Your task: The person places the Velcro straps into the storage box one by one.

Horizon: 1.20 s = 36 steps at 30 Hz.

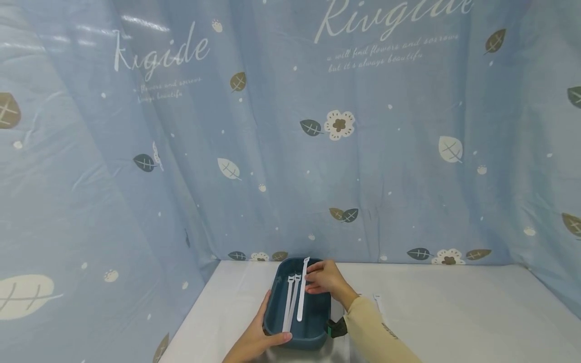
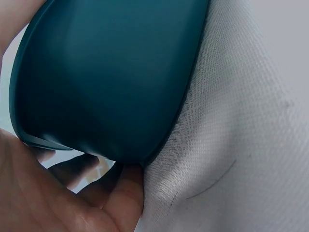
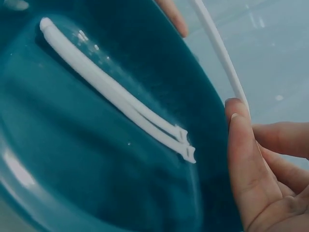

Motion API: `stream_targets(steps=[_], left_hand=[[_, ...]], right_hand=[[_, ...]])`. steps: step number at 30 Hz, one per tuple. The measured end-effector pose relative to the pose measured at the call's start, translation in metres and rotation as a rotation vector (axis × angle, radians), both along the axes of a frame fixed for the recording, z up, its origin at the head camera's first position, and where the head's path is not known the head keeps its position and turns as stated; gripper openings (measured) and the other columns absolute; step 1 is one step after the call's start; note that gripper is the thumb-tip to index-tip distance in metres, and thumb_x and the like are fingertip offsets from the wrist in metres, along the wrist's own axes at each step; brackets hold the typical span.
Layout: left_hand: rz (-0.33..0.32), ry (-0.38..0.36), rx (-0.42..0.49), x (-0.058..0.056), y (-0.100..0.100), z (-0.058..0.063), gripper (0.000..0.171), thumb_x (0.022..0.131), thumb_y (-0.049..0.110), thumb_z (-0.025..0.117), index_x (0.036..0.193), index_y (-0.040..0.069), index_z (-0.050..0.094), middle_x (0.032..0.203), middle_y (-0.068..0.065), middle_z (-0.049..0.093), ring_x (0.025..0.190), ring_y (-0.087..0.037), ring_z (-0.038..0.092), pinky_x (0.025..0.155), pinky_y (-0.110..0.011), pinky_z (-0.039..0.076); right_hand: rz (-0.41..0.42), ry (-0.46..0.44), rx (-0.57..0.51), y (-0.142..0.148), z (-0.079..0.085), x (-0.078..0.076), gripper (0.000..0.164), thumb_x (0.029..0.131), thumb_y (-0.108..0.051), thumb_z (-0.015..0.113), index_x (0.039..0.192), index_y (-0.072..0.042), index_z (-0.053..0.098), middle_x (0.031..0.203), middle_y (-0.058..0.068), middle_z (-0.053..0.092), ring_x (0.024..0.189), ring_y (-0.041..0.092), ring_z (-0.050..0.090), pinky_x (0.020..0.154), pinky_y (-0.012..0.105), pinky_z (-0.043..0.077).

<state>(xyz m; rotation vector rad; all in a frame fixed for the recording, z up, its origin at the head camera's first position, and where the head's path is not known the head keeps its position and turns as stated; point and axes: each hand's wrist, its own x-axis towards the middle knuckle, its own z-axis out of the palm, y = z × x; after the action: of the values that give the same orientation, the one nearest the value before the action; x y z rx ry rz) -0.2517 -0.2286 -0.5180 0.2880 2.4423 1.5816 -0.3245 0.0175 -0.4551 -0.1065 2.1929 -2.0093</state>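
Note:
A dark teal plastic box (image 1: pixel 313 343) with rounded corners stands on the white table. My left hand (image 1: pixel 254 337) grips its near left side, thumb at the rim; in the left wrist view, fingers (image 2: pixel 128 193) press against the box wall. Inside the box two white cable ties (image 3: pixel 116 96) lie side by side, nearly touching, their slotted heads at the far end in the head view. Above the box my right hand (image 1: pixel 326 278) pinches a third white cable tie (image 1: pixel 301 297) between thumb and fingers, as the right wrist view shows.
On the table (image 1: pixel 454 312), right of the box and partly behind the right sleeve, lies another white cable tie (image 1: pixel 378 300). A black strap-like object (image 1: pixel 337 328) sits at the right wrist. Blue printed curtains (image 1: pixel 281 151) close off the back and sides.

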Motion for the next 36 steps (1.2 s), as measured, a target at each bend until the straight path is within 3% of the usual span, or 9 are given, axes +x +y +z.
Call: stream_targets(steps=[28,36], left_hand=[[0.014,-0.011,-0.029,0.001,0.001,0.003,0.124,0.084,0.049,0.083,0.168,0.02,-0.004,0.173,-0.021,0.013,0.147,-0.044,0.035,0.114,-0.072,0.035],[0.004,0.008,-0.011,0.001,0.002,0.003,0.124,0.084,0.047,0.083,0.168,0.019,-0.004,0.174,-0.02,0.011,0.151,-0.045,0.029,0.117,-0.071,0.032]], right_hand=[[-0.004,-0.051,0.12,-0.011,0.001,-0.008,0.022,0.094,0.002,0.07,0.113,0.011,0.065,0.092,0.021,0.073,0.065,0.019,0.075,0.063,0.032,0.064],[-0.006,-0.041,0.158,-0.013,0.001,-0.01,0.022,0.092,0.006,0.07,0.112,0.012,0.063,0.088,0.021,0.074,0.064,0.022,0.075,0.062,0.033,0.064]])
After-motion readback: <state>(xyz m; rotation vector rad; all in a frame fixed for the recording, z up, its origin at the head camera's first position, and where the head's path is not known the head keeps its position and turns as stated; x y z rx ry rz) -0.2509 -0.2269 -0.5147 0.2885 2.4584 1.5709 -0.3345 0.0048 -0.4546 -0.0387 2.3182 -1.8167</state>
